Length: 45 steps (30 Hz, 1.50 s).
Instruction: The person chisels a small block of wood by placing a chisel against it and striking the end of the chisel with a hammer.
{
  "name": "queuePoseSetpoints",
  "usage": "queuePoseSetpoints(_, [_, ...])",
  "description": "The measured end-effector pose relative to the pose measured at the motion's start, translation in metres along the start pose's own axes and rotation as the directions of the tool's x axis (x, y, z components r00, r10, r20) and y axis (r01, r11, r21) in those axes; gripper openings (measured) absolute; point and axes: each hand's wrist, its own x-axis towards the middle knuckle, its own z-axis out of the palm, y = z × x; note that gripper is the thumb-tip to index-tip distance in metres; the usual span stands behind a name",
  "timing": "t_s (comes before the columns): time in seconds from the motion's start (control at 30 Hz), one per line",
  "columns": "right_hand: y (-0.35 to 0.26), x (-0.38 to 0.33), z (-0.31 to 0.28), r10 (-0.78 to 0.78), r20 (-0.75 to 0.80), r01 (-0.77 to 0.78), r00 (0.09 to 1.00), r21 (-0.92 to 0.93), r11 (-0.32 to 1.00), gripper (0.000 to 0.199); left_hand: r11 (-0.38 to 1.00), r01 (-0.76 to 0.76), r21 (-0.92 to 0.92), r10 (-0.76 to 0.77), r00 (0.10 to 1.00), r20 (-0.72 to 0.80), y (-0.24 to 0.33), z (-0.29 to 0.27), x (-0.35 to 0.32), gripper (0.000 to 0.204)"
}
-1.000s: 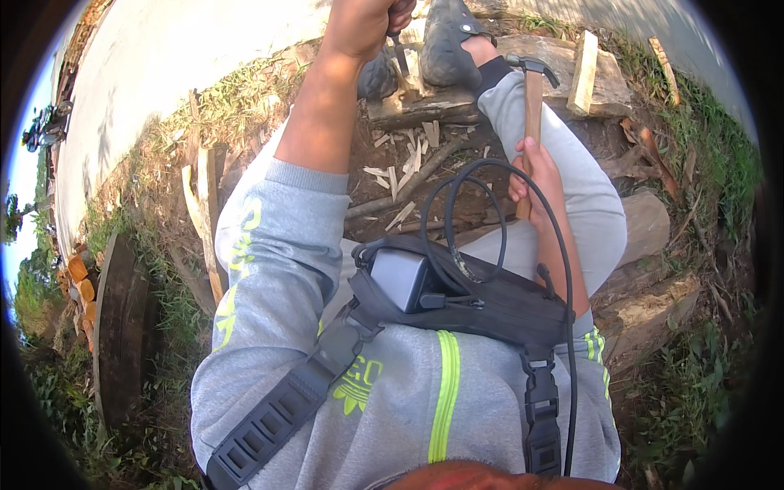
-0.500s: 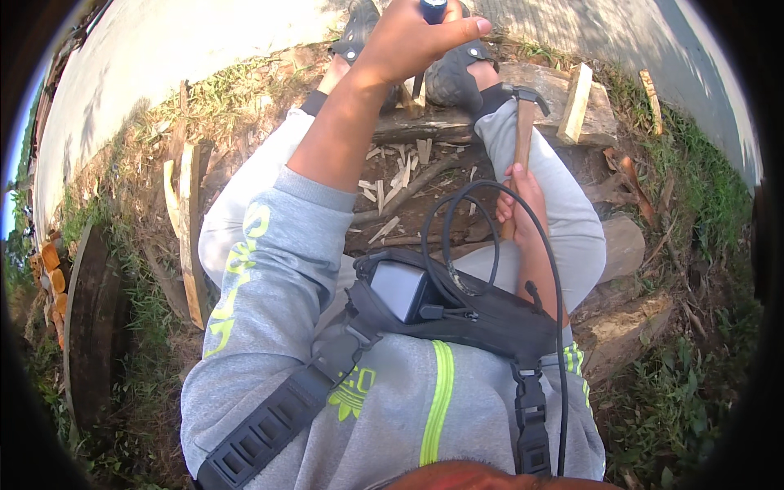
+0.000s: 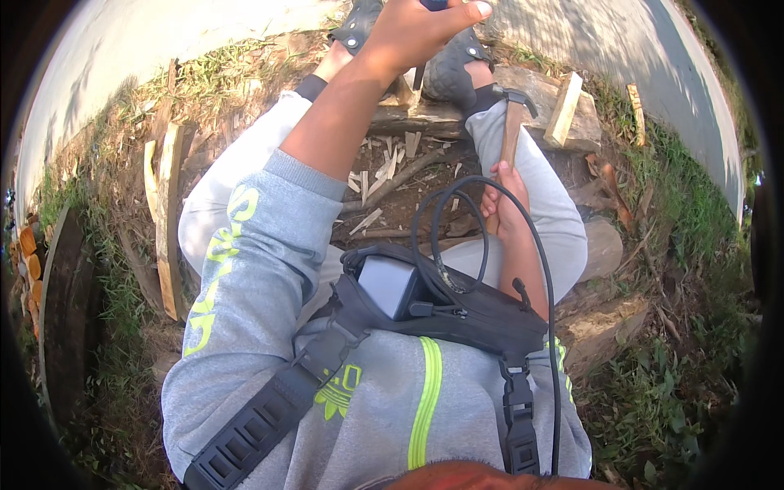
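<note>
My left hand (image 3: 415,33) is wrapped around the handle of a dark upright tool between my feet; it looks like a chisel (image 3: 419,77). Most of its handle is hidden by my fingers, and my thumb points off to the right. The blade reaches down to a pale wood piece (image 3: 402,94) on a log; whether it touches cannot be seen. My right hand (image 3: 508,200) grips a hammer (image 3: 510,135) by its wooden handle, the metal head lying against my right shin and pointing away from me.
Wood chips (image 3: 384,171) litter the dirt between my legs. A split wood stick (image 3: 563,110) rests on the log (image 3: 535,86) at right, and long split pieces (image 3: 167,220) stand at left. A looped black cable (image 3: 416,220) rises from the waist bag (image 3: 457,314).
The view has shifted slightly, so the scene sits a little further left and up. Both hands keep their holds, with the hammer still against my shin.
</note>
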Motion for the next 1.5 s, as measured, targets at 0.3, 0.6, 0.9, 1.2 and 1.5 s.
queuePoseSetpoints(0.3, [0.005,0.001,0.001,-0.028,0.002,0.028,1.0,0.004,1.0,0.032,0.997,-0.062,0.036,0.06,0.997,0.056,0.017,0.0,-0.002,0.04])
queuePoseSetpoints(0.6, [0.004,0.002,0.006,-0.037,0.004,0.037,0.999,0.003,0.999,0.031,0.985,-0.167,0.03,0.168,0.986,-0.024,0.004,-0.001,-0.001,0.039])
queuePoseSetpoints(0.9, [0.004,0.001,0.009,-0.024,-0.015,0.023,1.0,-0.033,0.999,0.029,0.993,-0.088,0.075,0.087,0.996,0.013,0.007,-0.004,0.002,0.034])
queuePoseSetpoints(1.2, [0.0,-0.003,0.011,-0.017,-0.033,0.017,0.999,-0.006,1.0,0.028,0.994,-0.101,0.037,0.099,0.994,0.054,0.005,-0.007,0.002,0.035])
queuePoseSetpoints(1.5, [-0.032,-0.032,0.019,0.031,-0.04,-0.028,0.999,0.066,0.997,0.026,0.994,0.093,-0.062,-0.094,0.995,-0.022,-0.007,-0.001,0.011,0.037])
